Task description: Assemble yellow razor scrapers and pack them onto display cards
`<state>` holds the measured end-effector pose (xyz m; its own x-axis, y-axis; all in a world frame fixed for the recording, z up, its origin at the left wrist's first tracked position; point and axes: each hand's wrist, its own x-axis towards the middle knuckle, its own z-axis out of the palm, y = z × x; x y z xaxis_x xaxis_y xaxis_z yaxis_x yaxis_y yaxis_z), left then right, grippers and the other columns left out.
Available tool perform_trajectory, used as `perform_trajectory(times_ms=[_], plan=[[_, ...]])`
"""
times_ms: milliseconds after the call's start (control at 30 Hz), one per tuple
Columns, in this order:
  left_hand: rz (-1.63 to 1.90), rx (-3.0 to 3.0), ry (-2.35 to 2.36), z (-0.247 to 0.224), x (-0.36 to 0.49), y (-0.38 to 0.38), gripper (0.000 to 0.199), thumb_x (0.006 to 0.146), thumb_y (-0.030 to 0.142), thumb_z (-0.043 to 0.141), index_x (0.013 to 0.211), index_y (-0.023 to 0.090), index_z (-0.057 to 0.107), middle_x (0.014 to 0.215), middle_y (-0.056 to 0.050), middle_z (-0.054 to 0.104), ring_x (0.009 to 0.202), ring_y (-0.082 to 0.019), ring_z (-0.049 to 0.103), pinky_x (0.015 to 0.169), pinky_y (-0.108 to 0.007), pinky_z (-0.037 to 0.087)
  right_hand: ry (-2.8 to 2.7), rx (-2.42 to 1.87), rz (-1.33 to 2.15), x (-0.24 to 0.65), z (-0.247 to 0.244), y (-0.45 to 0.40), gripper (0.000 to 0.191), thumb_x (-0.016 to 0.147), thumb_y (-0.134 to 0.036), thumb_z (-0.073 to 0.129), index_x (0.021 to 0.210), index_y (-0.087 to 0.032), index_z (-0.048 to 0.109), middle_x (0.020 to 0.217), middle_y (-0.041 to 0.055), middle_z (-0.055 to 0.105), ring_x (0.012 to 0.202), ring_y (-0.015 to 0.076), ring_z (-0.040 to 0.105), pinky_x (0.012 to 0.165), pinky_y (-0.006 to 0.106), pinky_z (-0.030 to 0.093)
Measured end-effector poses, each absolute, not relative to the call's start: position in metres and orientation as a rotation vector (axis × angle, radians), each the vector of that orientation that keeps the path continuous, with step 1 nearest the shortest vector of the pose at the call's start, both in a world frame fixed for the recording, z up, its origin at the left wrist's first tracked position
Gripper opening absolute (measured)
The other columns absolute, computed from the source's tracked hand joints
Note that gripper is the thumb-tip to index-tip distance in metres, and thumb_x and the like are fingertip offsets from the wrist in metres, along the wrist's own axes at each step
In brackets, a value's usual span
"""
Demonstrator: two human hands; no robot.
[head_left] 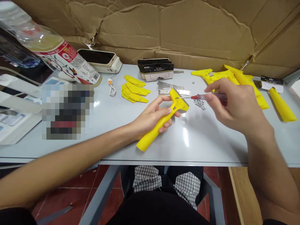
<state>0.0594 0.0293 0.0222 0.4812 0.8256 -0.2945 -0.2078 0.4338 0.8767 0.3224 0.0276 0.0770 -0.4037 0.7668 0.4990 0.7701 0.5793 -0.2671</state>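
My left hand [152, 117] is wrapped round a yellow scraper [152, 134], its handle slanting down to the left and a metal blade along its head. A screwdriver [219, 97] with a clear reddish handle is gripped in my right hand [239, 107]. Its tip rests at a screw hole on the left side of the scraper head. Just right of the head lies a heap of small screws [199, 104]. Behind it are flat metal blades [168, 87]. Yellow plastic plates [134, 89] lie in a loose pile to the left.
More yellow scraper handles [243, 81] and a carded one [282, 104] lie at the right. A black-and-white box [156, 70] stands at the back against cardboard [187, 31]. At left are a bottle [72, 62], a phone [100, 57] and a short white cable [112, 88].
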Motion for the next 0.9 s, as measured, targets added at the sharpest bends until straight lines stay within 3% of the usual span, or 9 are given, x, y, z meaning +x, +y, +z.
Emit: perform_trajectory(times_ms=[133,367,433,500,567,700,900], plan=[[0.75,0.872,0.822,0.0224,0.0596,0.0296,0.032,0.1,0.02,0.063,0.123,0.027,0.043,0.098,-0.007,0.078,0.047,-0.008,0.054,0.041,-0.018,0.038,-2.244,-1.196,0.091,0.3205,0.0766,0.0239,0.025,0.089,-0.021,0.071,0.11,-0.027,0.059,0.092,0.001,0.071,0.06,0.0178,0.061,0.059,0.037,0.048],[0.753,0.874,0.832,0.0225,0.0596,0.0293,0.033,0.099,0.021,0.065,0.124,0.027,0.043,0.098,-0.007,0.078,0.047,-0.008,0.055,0.041,-0.018,0.039,-2.199,-1.146,-0.008,0.3188,0.078,0.0258,0.011,0.096,-0.024,0.072,0.106,-0.026,0.068,0.091,0.0021,0.078,0.064,0.02,0.067,0.066,0.04,0.054],[0.748,0.882,0.833,0.0227,0.0595,0.0289,0.034,0.099,0.022,0.065,0.125,0.027,0.043,0.099,-0.007,0.078,0.048,-0.009,0.055,0.041,-0.018,0.039,-2.18,-1.151,-0.05,0.3186,0.0784,0.0271,0.006,0.097,-0.03,0.074,0.1,-0.026,0.071,0.084,0.0024,0.078,0.061,0.0205,0.066,0.063,0.039,0.051],[0.742,0.89,0.835,0.0229,0.0594,0.0288,0.035,0.1,0.022,0.065,0.126,0.027,0.043,0.1,-0.007,0.078,0.047,-0.009,0.055,0.041,-0.018,0.039,-2.194,-1.168,-0.065,0.3188,0.0782,0.0279,0.013,0.098,-0.034,0.073,0.09,-0.024,0.07,0.072,0.0018,0.073,0.057,0.0202,0.063,0.06,0.039,0.046],[0.74,0.892,0.837,0.0231,0.0593,0.0289,0.034,0.1,0.022,0.064,0.125,0.027,0.043,0.1,-0.007,0.078,0.047,-0.008,0.055,0.041,-0.018,0.039,-2.216,-1.207,-0.036,0.3193,0.0776,0.0275,0.015,0.098,-0.037,0.073,0.092,-0.023,0.07,0.067,0.0007,0.068,0.054,0.0193,0.06,0.058,0.038,0.043],[0.74,0.873,0.837,0.023,0.0592,0.0294,0.033,0.099,0.021,0.064,0.123,0.027,0.043,0.098,-0.007,0.078,0.046,-0.008,0.054,0.041,-0.018,0.038,-2.224,-1.236,0.12,0.3208,0.0775,0.0243,0.024,0.09,-0.028,0.074,0.111,-0.027,0.063,0.086,0.0001,0.07,0.058,0.0179,0.06,0.058,0.036,0.045],[0.751,0.869,0.834,0.0224,0.059,0.0298,0.031,0.099,0.02,0.063,0.123,0.027,0.043,0.098,-0.007,0.078,0.047,-0.008,0.055,0.041,-0.017,0.037,-2.231,-1.186,0.139,0.3199,0.0784,0.0233,0.015,0.095,-0.021,0.067,0.106,-0.029,0.06,0.089,0.0006,0.072,0.062,0.0187,0.062,0.06,0.037,0.049]])
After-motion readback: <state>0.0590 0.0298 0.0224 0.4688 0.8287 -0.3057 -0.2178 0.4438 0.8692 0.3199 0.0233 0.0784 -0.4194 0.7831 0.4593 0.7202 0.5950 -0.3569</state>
